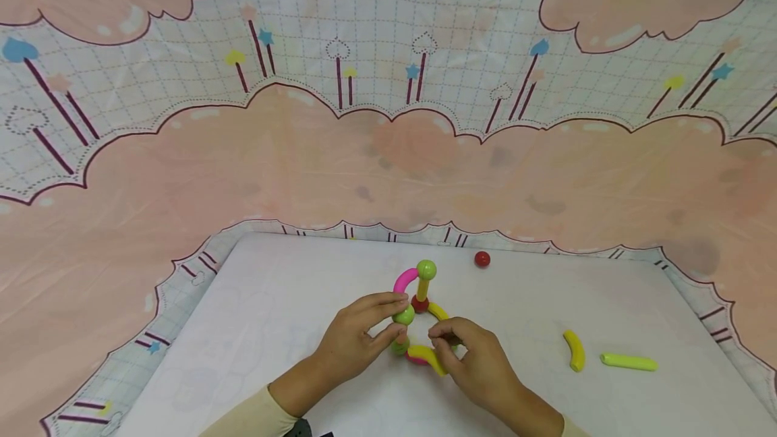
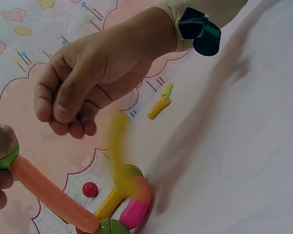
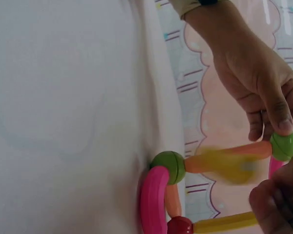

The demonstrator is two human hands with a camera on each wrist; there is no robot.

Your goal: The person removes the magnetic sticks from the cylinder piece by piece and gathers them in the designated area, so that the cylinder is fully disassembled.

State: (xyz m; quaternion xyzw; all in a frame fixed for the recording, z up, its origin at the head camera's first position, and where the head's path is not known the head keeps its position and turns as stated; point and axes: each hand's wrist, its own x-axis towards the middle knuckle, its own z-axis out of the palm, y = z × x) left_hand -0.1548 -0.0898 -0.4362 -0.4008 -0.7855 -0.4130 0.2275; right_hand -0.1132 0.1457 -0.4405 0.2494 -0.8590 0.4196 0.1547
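Observation:
A toy frame of balls and rods stands on the table. My left hand (image 1: 358,329) pinches its green ball (image 1: 403,315) between thumb and fingers. From that ball a pink curved rod (image 1: 405,280) leads to a higher green ball (image 1: 427,270); an orange rod (image 2: 53,195) slopes down to the base. Beside the frame is my right hand (image 1: 485,363), its fingers loosely curled. A yellow curved rod (image 2: 118,141), blurred by motion, is just off the right fingertips in the left wrist view, overlapping a lower green ball (image 2: 129,175); whether they touch is unclear.
Right of the hands lie a loose yellow curved rod (image 1: 573,351) and a light-green straight rod (image 1: 628,361). A red ball (image 1: 482,259) sits near the white table's (image 1: 291,275) back edge. Behind hangs a patterned cloth (image 1: 376,174).

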